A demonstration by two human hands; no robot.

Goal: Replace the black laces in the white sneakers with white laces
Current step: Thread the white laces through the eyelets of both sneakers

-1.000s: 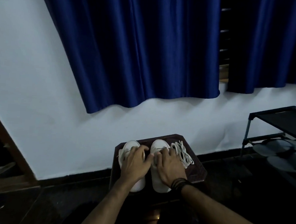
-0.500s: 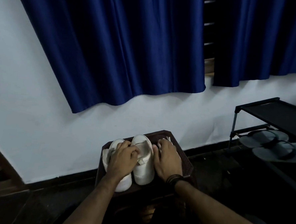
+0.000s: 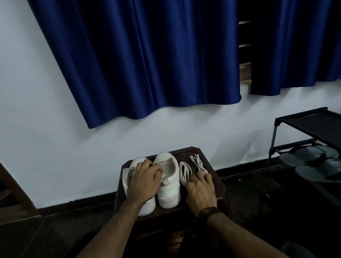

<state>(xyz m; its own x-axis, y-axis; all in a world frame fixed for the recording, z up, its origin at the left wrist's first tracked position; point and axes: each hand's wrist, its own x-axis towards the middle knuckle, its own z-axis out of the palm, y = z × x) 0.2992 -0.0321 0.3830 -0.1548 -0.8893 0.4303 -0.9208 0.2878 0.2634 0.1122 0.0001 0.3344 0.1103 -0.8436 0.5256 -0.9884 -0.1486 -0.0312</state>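
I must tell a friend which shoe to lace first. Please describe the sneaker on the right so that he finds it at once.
Below the blue curtain stands a dark stool against the white wall. Two white sneakers stand on it side by side, heels toward the camera. The right sneaker is uncovered, beside the loose white laces, while the left hand rests on the left sneaker.

A room in a home is showing here. Blue curtains (image 3: 142, 53) are hanging over a window against a white wall (image 3: 27, 100). A shoe rack (image 3: 315, 129) is standing at the right, holding grey sandals (image 3: 321, 164), and a pair of sneakers (image 3: 168, 180) is sitting on a small dark wooden stool (image 3: 218, 183) on a dark floor (image 3: 39, 238).
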